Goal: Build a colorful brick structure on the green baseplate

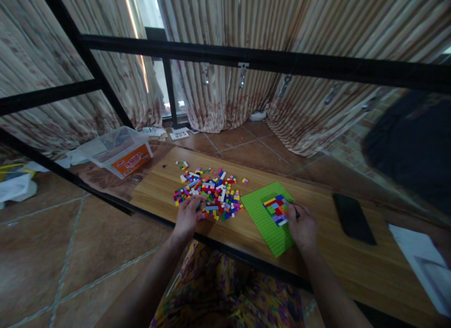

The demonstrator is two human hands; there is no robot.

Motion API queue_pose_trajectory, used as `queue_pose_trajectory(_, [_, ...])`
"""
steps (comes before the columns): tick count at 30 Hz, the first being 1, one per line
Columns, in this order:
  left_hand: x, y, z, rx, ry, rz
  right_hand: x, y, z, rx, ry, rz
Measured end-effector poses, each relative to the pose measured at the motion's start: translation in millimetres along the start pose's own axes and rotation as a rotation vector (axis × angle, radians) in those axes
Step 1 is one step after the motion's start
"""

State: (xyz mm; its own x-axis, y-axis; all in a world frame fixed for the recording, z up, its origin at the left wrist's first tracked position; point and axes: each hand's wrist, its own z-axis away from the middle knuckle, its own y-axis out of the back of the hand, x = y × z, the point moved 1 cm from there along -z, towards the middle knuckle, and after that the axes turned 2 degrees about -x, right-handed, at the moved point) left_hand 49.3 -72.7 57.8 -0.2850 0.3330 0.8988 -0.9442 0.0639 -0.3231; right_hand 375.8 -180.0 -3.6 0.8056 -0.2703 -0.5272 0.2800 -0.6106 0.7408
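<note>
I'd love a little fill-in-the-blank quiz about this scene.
The baseplate beneath the brick mosaic is coloured ____.
The hand at the loose bricks is the person's ____ one.
The clear plastic box bears a mainly ____ label.
In the picture, the black slab lies to the ____ of the baseplate.

Missing words: green; left; orange; right
</note>
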Motion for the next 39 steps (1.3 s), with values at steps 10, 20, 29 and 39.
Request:
queue_pose_trajectory(10, [-5,-2,-5,-0.058,-0.060,0.017,2,-1,1,0.011,0.020,0.000])
queue_pose_trajectory(20, [-7,-4,-1,-0.070,-0.044,-0.078,7,-2,0,0.021,0.037,-0.004])
queue_pose_trajectory(29, [-17,-4,-2,-0.117,-0.151,-0.192,8,-2,1,-0.010,0.022,0.025])
queue_pose_trajectory(39, [-6,-7,-23,-0.067,-0.152,-0.567,7,-2,1,-0.011,0.017,0.028])
